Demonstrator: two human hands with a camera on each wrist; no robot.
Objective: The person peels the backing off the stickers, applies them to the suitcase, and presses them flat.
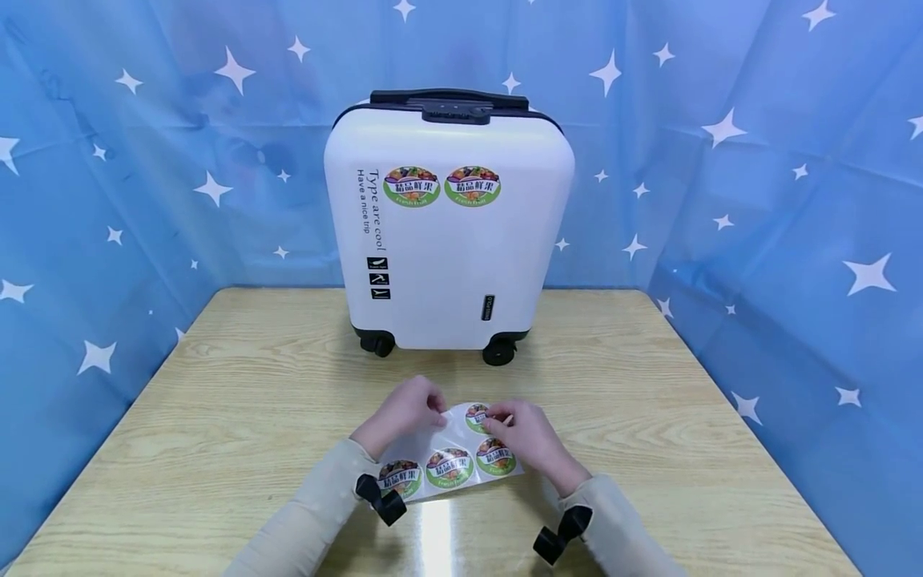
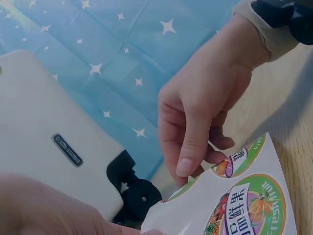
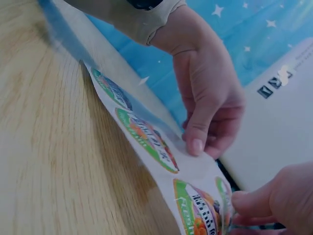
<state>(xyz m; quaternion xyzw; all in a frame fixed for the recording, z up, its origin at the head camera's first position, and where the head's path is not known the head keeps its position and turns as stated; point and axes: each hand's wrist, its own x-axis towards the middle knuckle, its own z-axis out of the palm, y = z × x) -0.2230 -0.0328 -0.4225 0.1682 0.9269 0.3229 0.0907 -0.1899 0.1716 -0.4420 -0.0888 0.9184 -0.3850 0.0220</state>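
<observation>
A white sheet of stickers (image 1: pixel 445 437) is held at a tilt just above the table, carrying several round fruit-label stickers (image 1: pixel 449 468). My left hand (image 1: pixel 409 413) pinches its upper edge, thumb on the printed side, as the right wrist view also shows the left hand (image 3: pixel 210 103). At the sheet's upper right corner, my right hand (image 1: pixel 530 433) pinches the edge of the top sticker (image 1: pixel 476 417) between thumb and curled fingers. How far that sticker is lifted is hidden. Behind both hands stands a white suitcase (image 1: pixel 447 248) with two like stickers (image 1: pixel 472 187) side by side.
The suitcase stands upright on black wheels (image 1: pixel 499 351) towards the back of the wooden table (image 1: pixel 238 385). Its black handle (image 1: pixel 449 99) is on top. A blue star-patterned curtain (image 1: pixel 252 160) encloses the back and both sides.
</observation>
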